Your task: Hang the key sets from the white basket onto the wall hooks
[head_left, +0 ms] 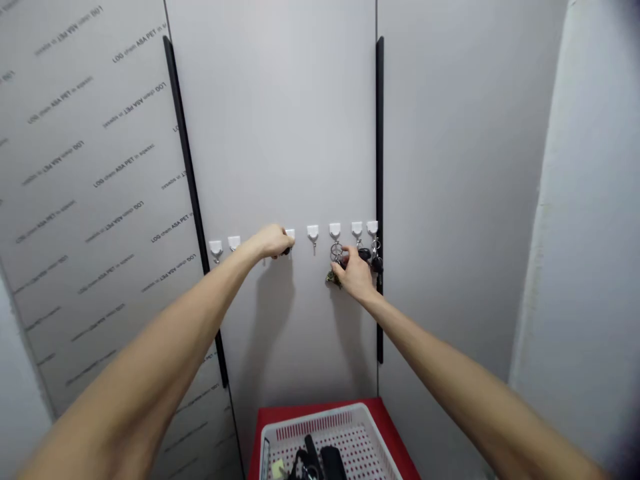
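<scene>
A row of white adhesive hooks [313, 231] runs across a pale cabinet door. My left hand [270, 241] is at one of the middle hooks, its fingers closed around a small black key fob [287, 251] that is mostly hidden. Farther right, my right hand [356, 272] pinches a bunch of keys whose metal ring [337, 251] hangs from a hook. A mottled green-brown charm [333, 278] dangles below that ring. Black key fobs [377, 265] hang on the far right hooks, close to my right fingers.
Below stands a white perforated basket [373, 427] on a red surface [397, 443]. It holds a black pouch-like item [333, 461], other dark things and a small yellow piece [278, 469]. Long black handles [380, 153] edge the door; printed film [100, 200] covers the left panel.
</scene>
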{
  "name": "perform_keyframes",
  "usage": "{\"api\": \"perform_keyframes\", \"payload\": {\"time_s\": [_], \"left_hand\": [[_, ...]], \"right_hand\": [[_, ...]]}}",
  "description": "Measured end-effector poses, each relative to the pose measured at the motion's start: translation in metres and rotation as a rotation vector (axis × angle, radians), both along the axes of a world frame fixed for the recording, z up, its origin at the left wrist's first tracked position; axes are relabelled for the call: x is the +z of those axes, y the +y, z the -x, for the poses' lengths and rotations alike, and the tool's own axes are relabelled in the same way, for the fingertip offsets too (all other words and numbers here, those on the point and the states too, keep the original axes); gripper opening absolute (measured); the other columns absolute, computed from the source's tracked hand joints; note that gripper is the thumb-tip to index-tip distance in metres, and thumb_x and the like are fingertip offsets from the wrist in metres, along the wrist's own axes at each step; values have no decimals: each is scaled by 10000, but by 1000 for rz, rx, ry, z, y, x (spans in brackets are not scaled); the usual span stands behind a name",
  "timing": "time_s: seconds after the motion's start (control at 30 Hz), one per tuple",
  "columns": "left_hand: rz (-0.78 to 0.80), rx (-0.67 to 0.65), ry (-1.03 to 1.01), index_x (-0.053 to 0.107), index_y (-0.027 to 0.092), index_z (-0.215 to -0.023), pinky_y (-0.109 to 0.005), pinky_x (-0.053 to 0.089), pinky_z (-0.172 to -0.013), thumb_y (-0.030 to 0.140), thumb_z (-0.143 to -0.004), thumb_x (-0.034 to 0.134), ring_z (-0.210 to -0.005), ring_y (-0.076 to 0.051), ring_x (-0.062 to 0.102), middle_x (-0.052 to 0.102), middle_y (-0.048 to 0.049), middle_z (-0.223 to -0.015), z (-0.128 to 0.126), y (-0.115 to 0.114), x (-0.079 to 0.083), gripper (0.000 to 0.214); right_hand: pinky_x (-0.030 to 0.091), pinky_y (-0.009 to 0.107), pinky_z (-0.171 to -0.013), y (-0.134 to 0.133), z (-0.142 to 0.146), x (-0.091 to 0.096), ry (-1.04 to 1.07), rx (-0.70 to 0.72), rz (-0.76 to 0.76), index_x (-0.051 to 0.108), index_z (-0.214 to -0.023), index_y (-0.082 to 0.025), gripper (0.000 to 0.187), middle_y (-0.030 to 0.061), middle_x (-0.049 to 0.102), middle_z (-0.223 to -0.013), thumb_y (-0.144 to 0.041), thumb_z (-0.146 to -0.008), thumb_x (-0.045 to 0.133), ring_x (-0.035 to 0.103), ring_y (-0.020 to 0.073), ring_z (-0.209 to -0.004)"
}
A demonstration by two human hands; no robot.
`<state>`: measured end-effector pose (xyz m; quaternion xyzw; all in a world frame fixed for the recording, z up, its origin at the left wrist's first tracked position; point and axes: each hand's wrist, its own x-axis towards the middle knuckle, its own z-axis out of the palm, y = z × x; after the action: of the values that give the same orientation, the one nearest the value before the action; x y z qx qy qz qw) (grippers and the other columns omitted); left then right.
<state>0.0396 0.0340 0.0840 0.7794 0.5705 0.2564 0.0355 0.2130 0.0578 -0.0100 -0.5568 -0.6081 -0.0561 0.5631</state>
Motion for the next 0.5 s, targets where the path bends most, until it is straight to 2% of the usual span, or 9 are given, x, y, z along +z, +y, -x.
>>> {"api": "perform_keyframes", "payload": {"time_s": [0.1,0.17,0.33,0.43,0.5], "left_hand": [[87,-66,121,439,135,-983,-201,338,-440,208,-560,400,-402,-86,431,527,-19,-575,5,-4,9,432],[99,-91,169,377,175,-1052,-194,334,-441,217,-570,390,-402,-75,416,531,-6,-600,7,-5,13,485],[94,-111,306,540,184,-825,-206,330,-460,245,-571,376,-465,-93,433,553,-31,-664,4,7,19,308],[70,-24,359,572,146,-714,-219,340,-496,236,-546,407,-514,-121,459,564,-57,-643,-2,15,20,252],[48,-7,344,577,139,-692,-214,347,-528,228,-538,421,-558,-131,474,570,-59,-649,-4,18,22,236]], "right_hand": [[371,248,-595,8,-3,-1,103,-14,-24,470,-871,-140,304,24,531,-648,-207,-577,430,483,122,-600],[370,232,-577,9,-9,5,142,42,-55,503,-802,-138,259,12,526,-627,-195,-564,421,472,108,-576],[342,186,-478,4,-15,43,169,220,-58,553,-710,-136,217,-9,515,-571,-210,-570,405,425,68,-483],[312,165,-432,-3,-12,65,103,332,57,562,-703,-135,207,-19,504,-541,-190,-559,424,386,44,-435],[301,154,-415,-10,-8,71,44,422,163,561,-692,-127,195,-23,493,-517,-168,-556,428,370,34,-417]]}}
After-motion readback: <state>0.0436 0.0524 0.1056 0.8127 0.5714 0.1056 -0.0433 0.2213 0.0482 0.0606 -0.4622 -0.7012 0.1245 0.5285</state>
